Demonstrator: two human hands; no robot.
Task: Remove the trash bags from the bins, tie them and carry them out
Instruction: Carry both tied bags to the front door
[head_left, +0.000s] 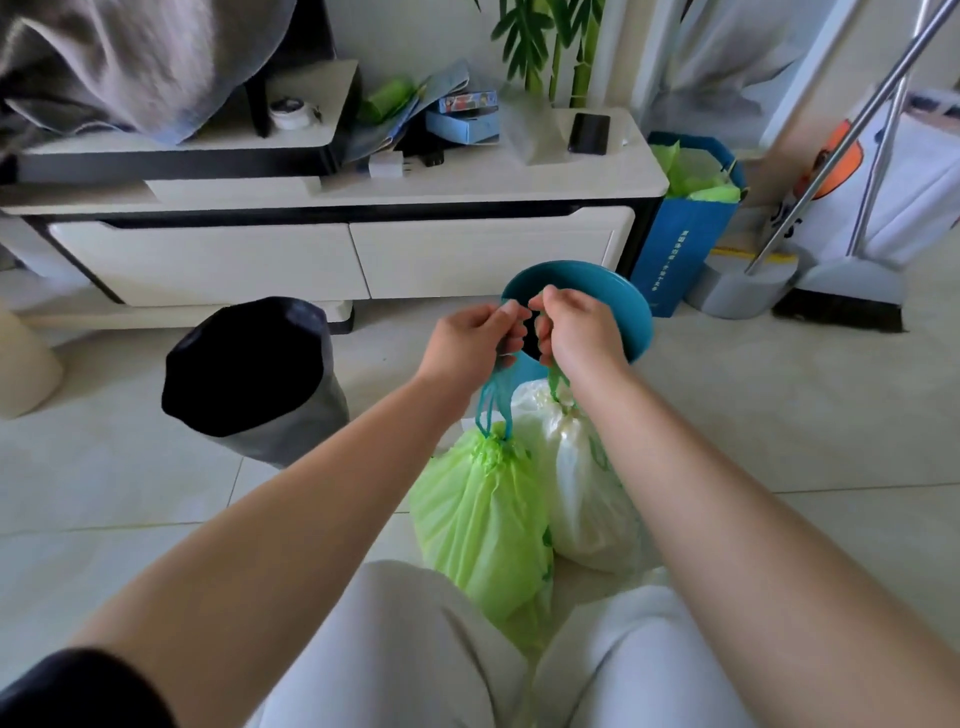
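Two cinched trash bags stand on the floor between my knees: a green bag (485, 525) on the left and a white bag (587, 493) on the right. My left hand (470, 340) is closed on the green bag's teal drawstring loops (496, 400). My right hand (579, 332) grips the white bag's drawstring (558, 382). The two hands almost touch, just above the bags. Behind them stands a teal bin (631, 317), partly hidden by my hands. A grey bin (249, 374) with a black liner stands to the left.
A low white TV cabinet (332, 254) runs across the back, with boxes and a phone (589, 133) on top. A blue paper bag (685, 234) with green contents, a broom and dustpan (841, 291) stand at the right. The floor is pale tile.
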